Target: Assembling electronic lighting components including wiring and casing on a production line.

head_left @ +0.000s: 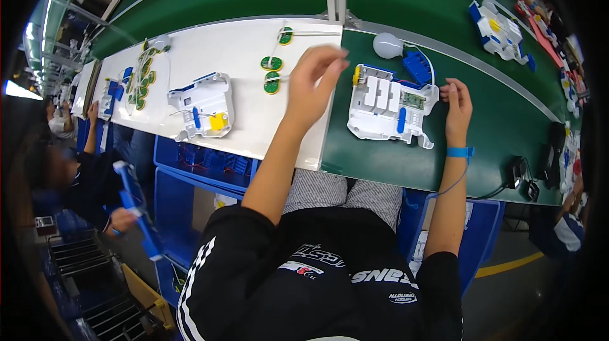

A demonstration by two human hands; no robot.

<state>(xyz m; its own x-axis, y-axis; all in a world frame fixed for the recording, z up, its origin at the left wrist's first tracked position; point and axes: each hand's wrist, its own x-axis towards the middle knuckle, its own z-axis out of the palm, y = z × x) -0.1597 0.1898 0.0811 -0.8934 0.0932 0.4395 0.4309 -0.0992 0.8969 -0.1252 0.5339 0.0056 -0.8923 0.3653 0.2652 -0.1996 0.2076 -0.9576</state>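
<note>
A white plastic housing (374, 119) lies open side up on the green mat in front of me. In it are white blocks (385, 95), a green circuit board (413, 100), a blue strip (401, 120) and a yellow part (356, 76). My left hand (311, 84) is raised left of the housing, thumb and fingers apart and nothing visible in it. My right hand (457, 109) is beside the housing's right edge, fingers loosely bent; whether they touch it I cannot tell. A round white bulb (387, 45) and a blue ribbed part (417, 67) lie behind, beside a white cable.
On the white surface left lie a second housing (219, 100), small green round boards (271, 63) and a wired cluster of such boards (141, 84). Another housing (501, 30) stands far right. A black adapter (517, 173) lies at the right edge. A co-worker (82, 182) holds a blue piece at left.
</note>
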